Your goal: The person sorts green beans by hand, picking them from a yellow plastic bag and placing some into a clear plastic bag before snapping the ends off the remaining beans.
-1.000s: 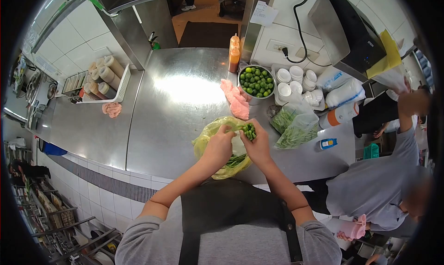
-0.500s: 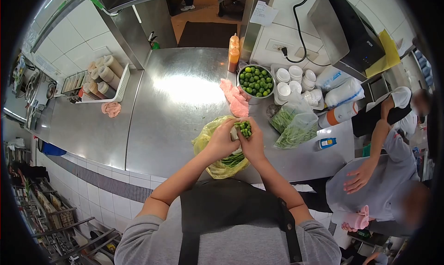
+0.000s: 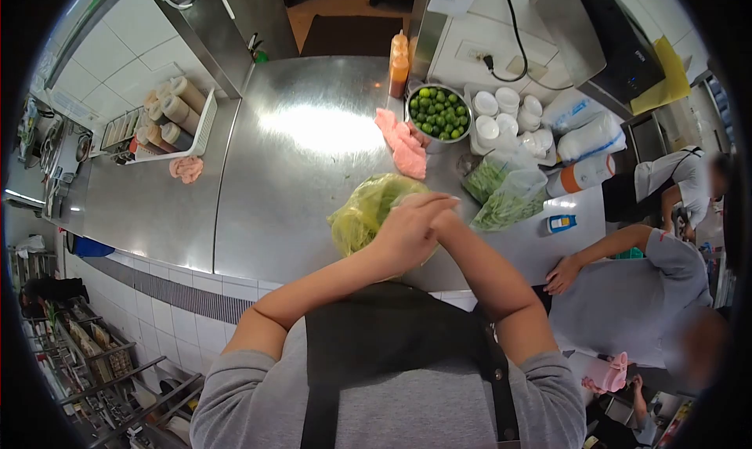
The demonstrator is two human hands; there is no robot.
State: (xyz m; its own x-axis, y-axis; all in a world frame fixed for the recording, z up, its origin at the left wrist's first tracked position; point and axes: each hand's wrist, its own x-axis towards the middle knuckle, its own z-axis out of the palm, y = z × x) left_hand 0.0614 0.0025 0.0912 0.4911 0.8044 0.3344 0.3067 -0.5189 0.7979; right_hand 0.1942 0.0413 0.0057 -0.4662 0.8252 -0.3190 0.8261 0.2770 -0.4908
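My left hand (image 3: 405,223) lies across the top of my right hand (image 3: 444,220), its fingers together and pointing right. The right hand is closed beneath it, its fingers mostly hidden. The bundle of green beans that showed between my hands a moment earlier is covered by them now. Under and beside my left hand sits a crumpled yellow plastic bag (image 3: 362,214) on the steel counter; its contents are hidden from this angle.
Beyond my hands lie a pink cloth (image 3: 403,145) and a bowl of limes (image 3: 439,114). To the right are clear bags of greens (image 3: 509,194), white cups (image 3: 507,100) and a blue-labelled container (image 3: 561,223). A co-worker's hand (image 3: 562,275) rests at the counter's right edge.
My left hand has swung over the right one, hiding the bundle of green beans. The yellow bag's opening has closed over. The co-worker's arm has lowered to the counter edge.
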